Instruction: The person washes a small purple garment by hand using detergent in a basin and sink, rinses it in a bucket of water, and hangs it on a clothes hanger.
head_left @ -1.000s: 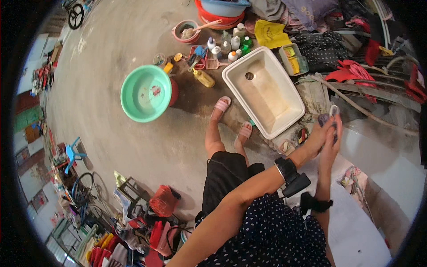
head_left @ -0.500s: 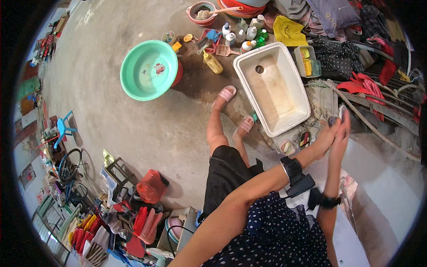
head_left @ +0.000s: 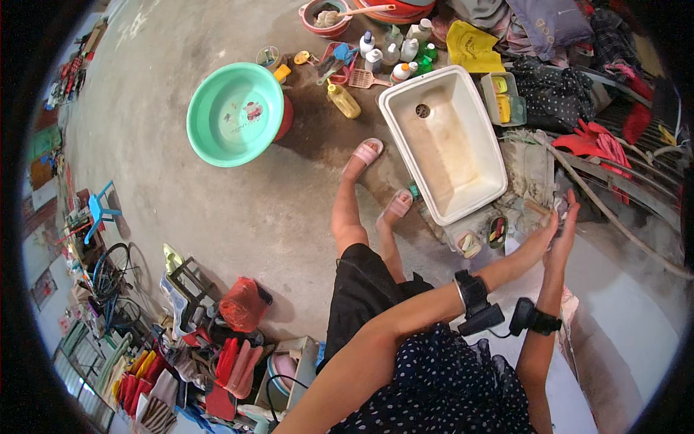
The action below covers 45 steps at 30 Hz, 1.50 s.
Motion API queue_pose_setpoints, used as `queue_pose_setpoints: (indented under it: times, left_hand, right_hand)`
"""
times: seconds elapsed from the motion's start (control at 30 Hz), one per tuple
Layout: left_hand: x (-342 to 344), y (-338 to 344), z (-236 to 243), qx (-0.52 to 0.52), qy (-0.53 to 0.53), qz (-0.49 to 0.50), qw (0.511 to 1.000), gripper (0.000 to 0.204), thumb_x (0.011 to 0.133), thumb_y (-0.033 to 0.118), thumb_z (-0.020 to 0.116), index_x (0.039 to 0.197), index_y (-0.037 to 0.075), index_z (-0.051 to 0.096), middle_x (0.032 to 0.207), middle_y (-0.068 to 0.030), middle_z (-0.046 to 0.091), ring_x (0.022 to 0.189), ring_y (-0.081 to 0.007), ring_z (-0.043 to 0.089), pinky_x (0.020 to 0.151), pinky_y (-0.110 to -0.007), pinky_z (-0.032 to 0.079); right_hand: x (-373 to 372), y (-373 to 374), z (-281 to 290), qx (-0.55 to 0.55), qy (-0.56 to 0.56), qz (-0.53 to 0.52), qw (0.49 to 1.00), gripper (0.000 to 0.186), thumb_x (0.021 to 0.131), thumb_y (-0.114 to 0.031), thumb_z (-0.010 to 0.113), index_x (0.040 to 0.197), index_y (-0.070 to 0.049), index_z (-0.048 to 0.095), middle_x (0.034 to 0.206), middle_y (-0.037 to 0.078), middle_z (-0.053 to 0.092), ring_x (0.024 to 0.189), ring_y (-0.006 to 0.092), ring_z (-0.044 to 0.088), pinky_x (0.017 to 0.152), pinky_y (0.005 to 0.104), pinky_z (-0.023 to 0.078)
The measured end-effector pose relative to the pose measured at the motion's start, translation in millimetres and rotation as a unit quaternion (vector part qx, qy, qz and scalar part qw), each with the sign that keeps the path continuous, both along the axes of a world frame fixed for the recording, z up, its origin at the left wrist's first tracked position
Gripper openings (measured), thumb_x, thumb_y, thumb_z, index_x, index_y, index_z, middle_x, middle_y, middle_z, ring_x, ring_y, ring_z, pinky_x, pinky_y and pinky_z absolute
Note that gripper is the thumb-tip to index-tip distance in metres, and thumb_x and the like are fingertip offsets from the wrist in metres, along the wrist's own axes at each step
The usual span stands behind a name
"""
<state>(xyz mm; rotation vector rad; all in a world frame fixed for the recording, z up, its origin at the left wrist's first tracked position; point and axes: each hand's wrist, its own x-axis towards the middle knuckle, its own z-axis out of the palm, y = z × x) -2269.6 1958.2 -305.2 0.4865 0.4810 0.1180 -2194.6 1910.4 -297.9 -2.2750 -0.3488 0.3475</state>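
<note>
My left hand and my right hand are brought together at the right, beyond the near corner of a white rectangular sink. Between their palms and fingers shows a small purple and whitish thing, mostly hidden, whose kind I cannot make out. The fingers of my right hand stretch upward along it, and those of my left curl against it from the other side. Close by, a small dish with pale bars and a dark oval dish with coloured pieces sit at the sink's near end.
A green basin stands on something red, left of a yellow bottle. Several pump bottles and a pink scoop stand behind the sink. Beside it are a clear box, red gloves and a hose.
Both hands have moved a little nearer and to the right, still together with the small thing between them. The view has shifted slightly.
</note>
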Motion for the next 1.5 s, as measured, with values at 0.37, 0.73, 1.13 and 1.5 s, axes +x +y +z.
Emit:
queue_pose_setpoints:
  times: [0.37, 0.73, 1.13, 1.5]
  left_hand:
    - [16, 5, -87, 0.052, -0.034, -0.052, 0.997, 0.062, 0.094, 0.045, 0.024, 0.141, 0.006, 0.011, 0.147, -0.0119, 0.012, 0.136, -0.0246, 0.008, 0.108, -0.035, 0.012]
    - [-6, -10, -143, 0.254, 0.040, -0.138, 0.956, 0.062, 0.094, 0.041, 0.026, 0.141, 0.005, 0.009, 0.148, -0.0145, 0.007, 0.137, -0.0273, 0.005, 0.108, -0.041, 0.010]
    - [-29, 23, -215, 0.303, 0.039, -0.171, 0.937, 0.069, 0.092, 0.039, 0.032, 0.137, -0.007, 0.008, 0.144, -0.0263, 0.008, 0.136, -0.0346, 0.005, 0.109, -0.039, 0.007]
    - [-108, 120, -234, 0.254, -0.076, -0.226, 0.937, 0.056, 0.090, 0.032, 0.043, 0.130, -0.006, 0.033, 0.132, -0.0247, 0.037, 0.124, -0.0373, 0.034, 0.103, -0.042, 0.025]
  right_hand:
    - [-29, -25, -71, 0.050, 0.142, -0.146, 0.978, 0.057, 0.093, -0.043, 0.039, 0.132, -0.002, 0.032, 0.130, 0.013, 0.041, 0.114, 0.0241, 0.045, 0.094, 0.0327, 0.038]
    - [-41, -53, -155, 0.308, 0.376, -0.280, 0.828, 0.058, 0.094, -0.043, 0.032, 0.135, -0.003, 0.027, 0.135, 0.013, 0.038, 0.121, 0.0235, 0.038, 0.100, 0.0353, 0.029]
    - [-65, -37, -250, 0.295, 0.332, -0.268, 0.855, 0.054, 0.095, -0.037, 0.032, 0.138, -0.007, 0.023, 0.142, 0.015, 0.024, 0.129, 0.0295, 0.023, 0.107, 0.0418, 0.017]
    - [-39, 22, -270, 0.331, 0.404, -0.323, 0.789, 0.045, 0.092, -0.033, 0.037, 0.126, -0.004, 0.041, 0.116, 0.012, 0.056, 0.106, 0.0259, 0.052, 0.096, 0.0391, 0.037]
